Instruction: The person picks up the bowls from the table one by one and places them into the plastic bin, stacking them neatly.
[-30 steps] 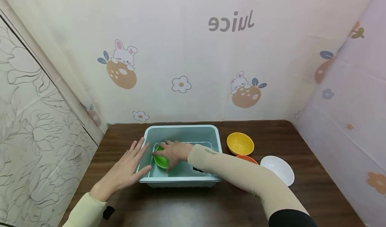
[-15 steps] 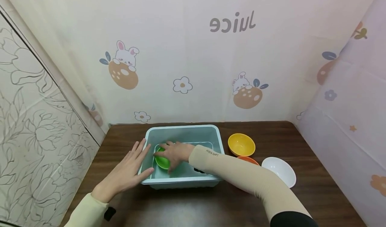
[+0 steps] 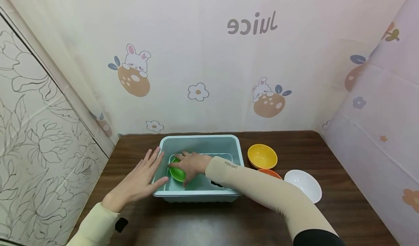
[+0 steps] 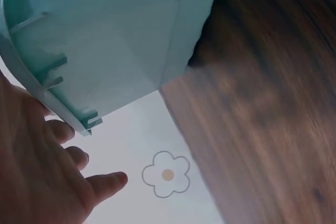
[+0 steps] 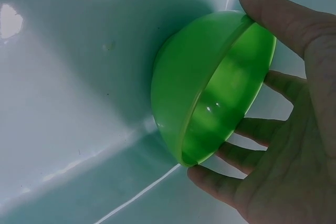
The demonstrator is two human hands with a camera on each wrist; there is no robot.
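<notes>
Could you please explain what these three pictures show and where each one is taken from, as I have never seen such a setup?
There is no machine here: a person works with two bare hands and wears three cameras. The wide picture comes from the head and looks down at a brown table. The other two come from the wrists. On the table stands a pale teal tub; beside it lie a yellow bowl, a partly hidden orange bowl and a white bowl. The right hand reaches into the tub, its grip on a green bowl tilted on edge. The left hand rests flat against the tub's outer wall.
</notes>
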